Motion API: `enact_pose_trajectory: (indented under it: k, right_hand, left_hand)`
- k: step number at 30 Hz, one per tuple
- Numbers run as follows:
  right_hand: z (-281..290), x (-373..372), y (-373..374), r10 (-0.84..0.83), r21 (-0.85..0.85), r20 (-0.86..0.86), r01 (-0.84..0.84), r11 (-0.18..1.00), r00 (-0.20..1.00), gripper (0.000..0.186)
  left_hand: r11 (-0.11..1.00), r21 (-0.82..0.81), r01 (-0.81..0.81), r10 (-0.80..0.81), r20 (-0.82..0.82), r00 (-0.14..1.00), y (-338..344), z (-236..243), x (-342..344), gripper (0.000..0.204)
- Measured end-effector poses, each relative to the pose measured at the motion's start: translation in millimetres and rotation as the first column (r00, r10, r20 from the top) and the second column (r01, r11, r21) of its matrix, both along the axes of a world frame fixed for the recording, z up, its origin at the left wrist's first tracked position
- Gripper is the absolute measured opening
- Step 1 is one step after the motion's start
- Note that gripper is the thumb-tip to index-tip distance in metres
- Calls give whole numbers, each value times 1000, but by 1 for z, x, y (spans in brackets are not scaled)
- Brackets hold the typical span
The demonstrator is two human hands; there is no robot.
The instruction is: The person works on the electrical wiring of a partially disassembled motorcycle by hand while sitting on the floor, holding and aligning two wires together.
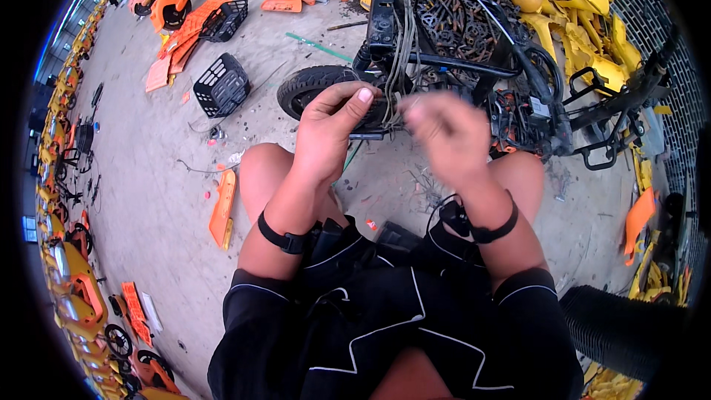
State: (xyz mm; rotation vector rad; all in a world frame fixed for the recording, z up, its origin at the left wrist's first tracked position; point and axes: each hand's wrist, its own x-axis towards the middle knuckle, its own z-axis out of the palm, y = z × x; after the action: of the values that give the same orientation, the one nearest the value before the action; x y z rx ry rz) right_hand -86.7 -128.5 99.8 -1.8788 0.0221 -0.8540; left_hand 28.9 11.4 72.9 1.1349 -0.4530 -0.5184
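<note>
My left hand (333,126) is closed in a pinch beside a bundle of grey cables (404,44); what it holds is too small to make out. My right hand (448,133) is raised just right of the cables, its fingers smeared by motion. The cables hang over the black frame (381,18) of a stripped scooter, whose rear tyre (296,89) lies behind my left hand. Exposed wiring and components (522,118) sit in the frame to the right.
Black baskets (222,85), orange panels (222,207) and scraps lie on the concrete floor (163,192). Rows of yellow scooters (74,289) line the left. Yellow panels (600,30) and a pile of metal parts (452,22) lie behind the frame. A black ribbed object (622,333) is at lower right.
</note>
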Motion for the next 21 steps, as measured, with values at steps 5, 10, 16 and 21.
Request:
enact_pose_trajectory:
  k: [5,10,16,21]
  right_hand:
    - [-35,6,-1,49,29,-306,-42,999,951,14]
    - [5,-7,5,34,-300,208,30,953,978,11]
    - [-40,-3,7,19,-245,-191,-66,967,981,6]
    - [11,-15,8,-68,-62,72,73,995,995,12]
  left_hand:
    - [1000,-11,2,-1,129,992,-2,5,-7,19]
    - [999,-11,33,-32,53,998,3,8,-3,17]
    - [1000,-20,14,-9,255,967,-2,6,-10,17]
    - [1000,5,8,-9,193,981,5,7,-6,14]
